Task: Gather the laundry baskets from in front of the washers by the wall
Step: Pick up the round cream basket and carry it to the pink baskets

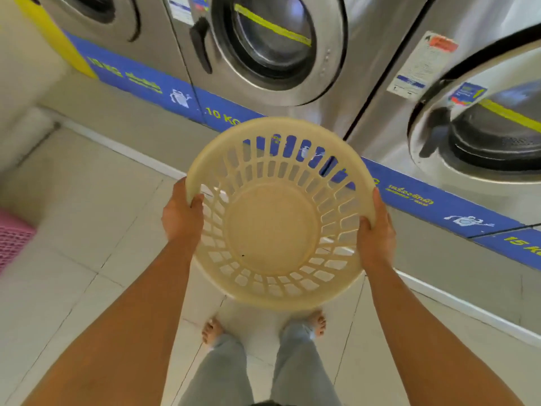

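Hands clamped on basket rim

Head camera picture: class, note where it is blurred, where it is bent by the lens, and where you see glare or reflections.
In the head view, the pink basket at the left edge is smeared by blur, the cream basket in both hands stays fairly sharp; the wide lens bows the blue strip and tilts the washers; the steel fronts and glass door carry soft reflections.
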